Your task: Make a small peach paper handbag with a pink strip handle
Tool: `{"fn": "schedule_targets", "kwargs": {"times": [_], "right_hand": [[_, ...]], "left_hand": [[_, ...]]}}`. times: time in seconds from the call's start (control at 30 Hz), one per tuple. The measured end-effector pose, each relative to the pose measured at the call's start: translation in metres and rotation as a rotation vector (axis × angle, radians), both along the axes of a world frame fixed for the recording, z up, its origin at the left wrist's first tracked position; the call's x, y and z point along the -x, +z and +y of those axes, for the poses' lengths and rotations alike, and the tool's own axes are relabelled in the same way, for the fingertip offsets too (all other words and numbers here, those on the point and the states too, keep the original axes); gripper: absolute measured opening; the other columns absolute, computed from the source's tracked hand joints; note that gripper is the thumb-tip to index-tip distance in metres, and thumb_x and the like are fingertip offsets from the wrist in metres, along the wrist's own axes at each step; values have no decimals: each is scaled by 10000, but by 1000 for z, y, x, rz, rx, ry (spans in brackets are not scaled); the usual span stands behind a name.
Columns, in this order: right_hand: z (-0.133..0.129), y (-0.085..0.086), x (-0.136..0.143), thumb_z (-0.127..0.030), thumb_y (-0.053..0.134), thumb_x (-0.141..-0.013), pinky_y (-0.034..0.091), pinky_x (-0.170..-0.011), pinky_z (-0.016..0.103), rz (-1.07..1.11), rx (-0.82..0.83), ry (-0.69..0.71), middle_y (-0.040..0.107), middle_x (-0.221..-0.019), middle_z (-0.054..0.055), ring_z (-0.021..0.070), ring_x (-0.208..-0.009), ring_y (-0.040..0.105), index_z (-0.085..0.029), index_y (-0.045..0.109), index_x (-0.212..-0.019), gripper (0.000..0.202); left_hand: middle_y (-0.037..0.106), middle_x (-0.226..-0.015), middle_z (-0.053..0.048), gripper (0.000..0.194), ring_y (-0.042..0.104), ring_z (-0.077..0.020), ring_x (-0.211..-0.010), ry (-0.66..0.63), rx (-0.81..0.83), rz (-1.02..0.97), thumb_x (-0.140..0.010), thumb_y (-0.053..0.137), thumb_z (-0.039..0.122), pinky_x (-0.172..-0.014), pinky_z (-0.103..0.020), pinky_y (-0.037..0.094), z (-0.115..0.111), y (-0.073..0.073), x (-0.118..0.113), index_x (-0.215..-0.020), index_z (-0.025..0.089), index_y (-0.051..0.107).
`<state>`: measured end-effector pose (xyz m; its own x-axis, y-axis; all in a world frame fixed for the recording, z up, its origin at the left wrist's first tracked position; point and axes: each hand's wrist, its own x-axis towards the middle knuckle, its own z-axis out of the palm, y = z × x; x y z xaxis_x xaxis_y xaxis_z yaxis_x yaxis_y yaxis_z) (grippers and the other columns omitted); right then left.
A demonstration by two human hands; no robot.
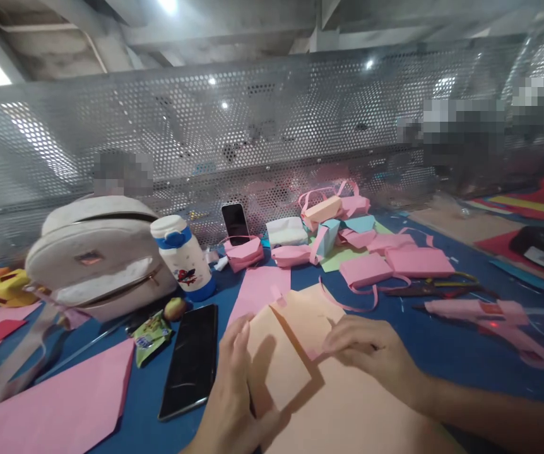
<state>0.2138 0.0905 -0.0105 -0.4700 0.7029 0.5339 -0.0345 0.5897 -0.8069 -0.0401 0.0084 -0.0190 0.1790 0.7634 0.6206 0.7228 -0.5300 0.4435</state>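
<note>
Peach paper folded like a small envelope or box (281, 366) lies in front of me, over a larger peach sheet (348, 410). My left hand (231, 378) is wrapped round its left side, fingers at the far edge and thumb near the front. With fingers pinched together, my right hand (371, 353) grips the right-hand flap (310, 315) of this paper. A small pink paper piece (313, 354) shows by its fingertips; whether the fingers touch it, I cannot tell. Another pink tab (278, 295) sticks up at the far edge. A dark gap runs between the two peach panels.
Left of my hands lie a black phone (190, 359), a green snack packet (153, 339) and pink sheets (59, 403). Behind stand a white bottle (184, 258) and a backpack (106, 252). Several pink paper bags (366, 270), scissors (437, 287) and a pink glue gun (494, 318) are rightward.
</note>
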Motion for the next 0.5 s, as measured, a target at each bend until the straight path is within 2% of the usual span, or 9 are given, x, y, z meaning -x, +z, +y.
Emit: {"fn": "schedule_targets", "kwargs": {"times": [0.1, 0.23, 0.37, 0.5], "right_hand": [[5, -4, 0, -276, 777, -840, 514, -647, 230, 67, -33, 10, 751, -723, 21, 145, -688, 691, -221, 758, -740, 116], [9, -7, 1, -268, 761, -853, 495, -672, 262, 74, -25, 1, 733, -715, 9, 142, -673, 661, -220, 725, -700, 164], [11, -9, -3, -338, 634, -954, 484, -717, 276, 25, 24, 8, 733, -759, -1, 150, -716, 644, -278, 767, -864, 172], [7, -12, -7, -414, 401, -1046, 473, -861, 308, 10, 104, -117, 705, -977, 22, 183, -902, 623, -321, 726, -1068, 339]], "left_hand": [[263, -1515, -177, 1049, 286, -374, -1433, -58, -144, 70, -751, 654, 80, -1102, -593, 369, -2, -2, 7, -1586, 280, 50], [295, -1492, -194, 1032, 316, -379, -1410, -37, -170, 69, -753, 663, 114, -1088, -594, 377, 0, -1, 3, -1588, 243, 72], [326, -1476, -197, 1033, 367, -397, -1385, 38, -103, -5, -737, 675, 121, -1047, -588, 426, 0, -2, 0, -1583, 255, 99], [424, -1450, -202, 1022, 449, -433, -1330, 34, -90, -156, -671, 791, 260, -1015, -585, 466, 10, -24, 17, -1547, 233, 265]]}}
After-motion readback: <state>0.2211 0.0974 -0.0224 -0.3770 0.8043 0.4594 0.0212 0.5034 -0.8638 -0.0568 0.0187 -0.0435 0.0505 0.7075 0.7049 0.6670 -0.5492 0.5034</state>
